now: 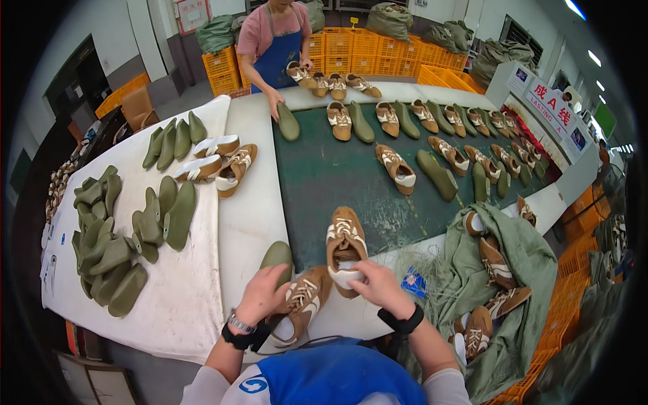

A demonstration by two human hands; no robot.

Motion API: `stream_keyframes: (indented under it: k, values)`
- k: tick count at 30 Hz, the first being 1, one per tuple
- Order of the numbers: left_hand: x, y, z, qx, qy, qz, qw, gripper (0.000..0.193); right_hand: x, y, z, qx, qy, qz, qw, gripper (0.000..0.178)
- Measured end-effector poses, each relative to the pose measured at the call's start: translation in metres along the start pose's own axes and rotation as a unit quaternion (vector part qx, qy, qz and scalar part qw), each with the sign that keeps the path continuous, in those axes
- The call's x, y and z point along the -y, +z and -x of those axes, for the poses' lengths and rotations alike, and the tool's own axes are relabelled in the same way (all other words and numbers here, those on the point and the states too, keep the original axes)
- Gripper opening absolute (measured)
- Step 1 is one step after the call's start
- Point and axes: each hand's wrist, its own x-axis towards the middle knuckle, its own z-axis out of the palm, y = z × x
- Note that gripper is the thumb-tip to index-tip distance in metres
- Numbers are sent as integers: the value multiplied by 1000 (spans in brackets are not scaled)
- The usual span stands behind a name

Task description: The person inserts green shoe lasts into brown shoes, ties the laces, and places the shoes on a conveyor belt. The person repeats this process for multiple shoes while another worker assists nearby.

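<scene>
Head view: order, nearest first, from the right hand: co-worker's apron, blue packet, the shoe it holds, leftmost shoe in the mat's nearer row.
From the right hand:
1. Held shoe, in its grasp.
2. Blue packet, just right.
3. Leftmost shoe in the nearer row, ahead, on the mat.
4. Co-worker's apron, across the table.

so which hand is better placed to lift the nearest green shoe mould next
Left, I'd say: the left hand is at the green shoe mould, while the right hand holds a brown shoe by the heel.

- far co-worker [278, 47]: head cut off by the top edge
- near green last [277, 256]: partly hidden by left hand [262, 295]
- heaped shoes [59, 182], left: too small to count
</scene>
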Motion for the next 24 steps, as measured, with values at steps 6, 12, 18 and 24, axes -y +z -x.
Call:
stream_keyframes:
  k: [6, 12, 18, 24]
  values:
    - [63, 4, 69, -7, -151, -62, 987, 48, -65, -28, -102, 56, 45, 138, 988, 41]
    - [83, 29, 106, 84, -296, 55, 950, 75, -105, -12, -199, 60, 53, 217, 973, 37]
    - [79, 46, 109, -9, -341, 81, 937, 67, -131, 18, -254, 2, 101, 180, 979, 35]
    - [73, 43, 105, -31, -387, 120, 914, 70, -192, 45, -259, 38, 159, 185, 969, 28]
